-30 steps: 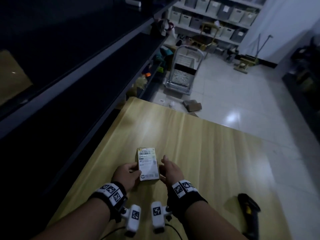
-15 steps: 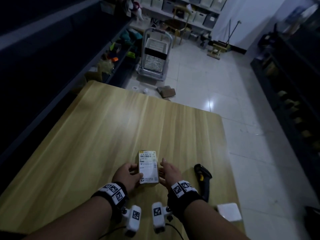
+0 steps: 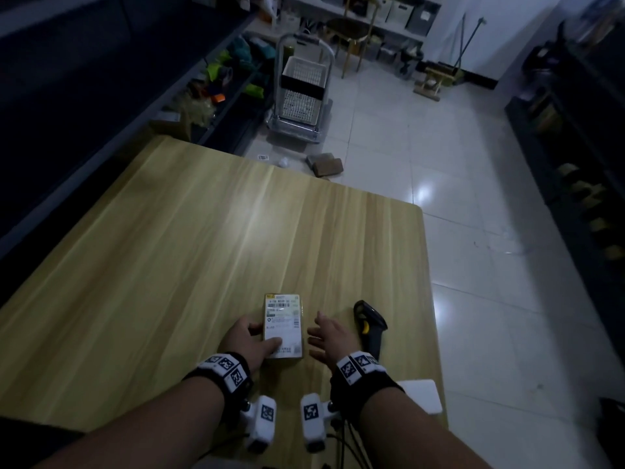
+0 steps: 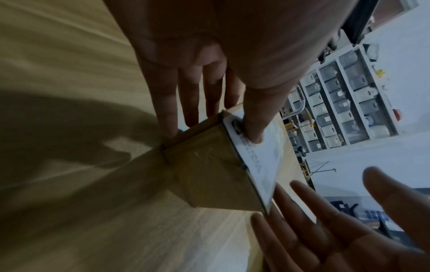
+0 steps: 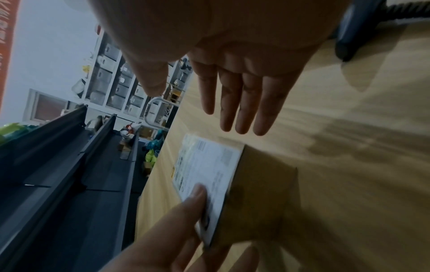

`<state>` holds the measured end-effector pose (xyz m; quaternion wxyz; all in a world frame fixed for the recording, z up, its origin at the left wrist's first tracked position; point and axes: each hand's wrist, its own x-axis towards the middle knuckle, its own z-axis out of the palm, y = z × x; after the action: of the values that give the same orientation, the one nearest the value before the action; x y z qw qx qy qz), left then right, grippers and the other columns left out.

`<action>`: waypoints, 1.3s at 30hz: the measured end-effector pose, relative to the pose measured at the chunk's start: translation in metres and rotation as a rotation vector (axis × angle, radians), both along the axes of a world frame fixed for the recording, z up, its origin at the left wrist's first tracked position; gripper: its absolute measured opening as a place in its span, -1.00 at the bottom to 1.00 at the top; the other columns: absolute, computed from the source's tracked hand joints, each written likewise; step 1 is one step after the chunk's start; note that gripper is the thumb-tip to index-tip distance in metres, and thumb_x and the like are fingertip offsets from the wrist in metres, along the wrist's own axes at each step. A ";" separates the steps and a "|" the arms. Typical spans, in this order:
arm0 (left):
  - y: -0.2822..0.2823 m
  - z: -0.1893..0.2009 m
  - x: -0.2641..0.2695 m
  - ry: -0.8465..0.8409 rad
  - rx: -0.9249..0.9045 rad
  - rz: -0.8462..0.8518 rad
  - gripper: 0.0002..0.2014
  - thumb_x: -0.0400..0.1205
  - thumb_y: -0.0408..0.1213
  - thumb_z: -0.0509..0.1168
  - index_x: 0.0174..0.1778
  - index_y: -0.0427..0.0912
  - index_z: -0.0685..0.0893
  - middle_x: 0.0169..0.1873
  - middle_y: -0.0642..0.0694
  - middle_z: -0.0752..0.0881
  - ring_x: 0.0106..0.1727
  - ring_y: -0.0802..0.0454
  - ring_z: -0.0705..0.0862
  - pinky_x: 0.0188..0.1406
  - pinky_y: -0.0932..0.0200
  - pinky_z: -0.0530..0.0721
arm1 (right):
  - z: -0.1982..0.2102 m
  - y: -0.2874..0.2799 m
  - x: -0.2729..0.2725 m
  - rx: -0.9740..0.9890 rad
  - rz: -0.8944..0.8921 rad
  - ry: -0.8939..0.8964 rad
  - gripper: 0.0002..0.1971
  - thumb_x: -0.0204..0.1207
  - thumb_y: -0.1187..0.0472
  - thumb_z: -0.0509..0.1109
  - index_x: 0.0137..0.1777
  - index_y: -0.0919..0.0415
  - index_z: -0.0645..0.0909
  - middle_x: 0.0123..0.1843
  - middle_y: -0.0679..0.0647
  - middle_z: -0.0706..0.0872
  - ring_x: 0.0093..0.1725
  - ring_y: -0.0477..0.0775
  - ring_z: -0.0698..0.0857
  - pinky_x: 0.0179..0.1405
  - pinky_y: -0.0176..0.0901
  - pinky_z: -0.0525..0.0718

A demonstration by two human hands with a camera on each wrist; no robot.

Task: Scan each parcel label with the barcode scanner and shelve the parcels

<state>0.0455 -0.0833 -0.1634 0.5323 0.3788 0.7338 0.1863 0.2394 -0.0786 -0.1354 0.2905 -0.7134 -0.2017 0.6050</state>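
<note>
Half a second before, both hands had bracketed the parcel [image 3: 283, 325], the right one close against its right edge. By this moment the right hand [image 3: 329, 338] had drawn off to the right, leaving a clear gap between it and the box, and the head view had swung so that more of the barcode scanner [image 3: 369, 328] and the tabletop [image 3: 189, 252] came into sight.

The left hand [image 3: 246, 341] kept its grip on the parcel: its thumb lay pressed on the white label [image 3: 282, 321] on top, near the box's near-left corner, while its fingers ran down the left side wall to the tabletop, as the left wrist view showed. The right hand's grip was released, fingers straight and spread, palm turned toward the box, touching nothing.

The small cardboard parcel rested flat on the wooden tabletop near its near edge, label upward. The black scanner with a yellow trigger lay on the tabletop just right of the right hand. A white flat object [image 3: 422, 396] sat at the tabletop's near-right corner.
</note>
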 end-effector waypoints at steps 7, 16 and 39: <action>0.004 -0.007 0.000 0.014 -0.008 0.034 -0.36 0.34 -0.23 0.75 0.33 -0.03 0.70 0.10 0.04 0.86 0.04 0.01 0.86 0.22 -0.13 0.82 | -0.002 0.008 0.085 -0.021 0.034 -0.463 -0.56 0.65 -0.19 0.49 0.12 0.23 0.82 -0.17 0.15 0.81 -0.16 0.23 0.78 -0.01 0.07 0.77; -0.003 0.004 0.013 0.018 -0.002 0.095 -0.53 0.52 -0.26 0.64 0.25 0.01 0.59 0.06 0.01 0.81 -0.04 -0.05 0.82 -0.22 -0.11 0.88 | -0.029 0.016 0.123 -0.273 0.115 -0.554 -0.46 0.38 -0.21 0.65 0.10 0.26 0.80 -0.10 0.17 0.80 -0.17 0.21 0.75 -0.09 0.00 0.66; -0.016 0.004 0.025 0.044 -0.009 0.107 -0.45 0.53 -0.04 0.63 0.40 -0.11 0.66 -0.03 0.06 0.77 -0.02 0.02 0.78 0.14 -0.04 0.81 | 0.063 0.021 0.068 0.124 0.299 -0.224 -0.87 0.61 0.19 0.52 0.11 0.00 0.74 -0.15 0.29 0.85 -0.29 0.22 0.74 -0.33 0.17 0.84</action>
<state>0.0710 -0.0990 -0.1590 0.5071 0.3405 0.7653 0.2029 0.3075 -0.0573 -0.0724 0.2165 -0.7192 -0.3734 0.5445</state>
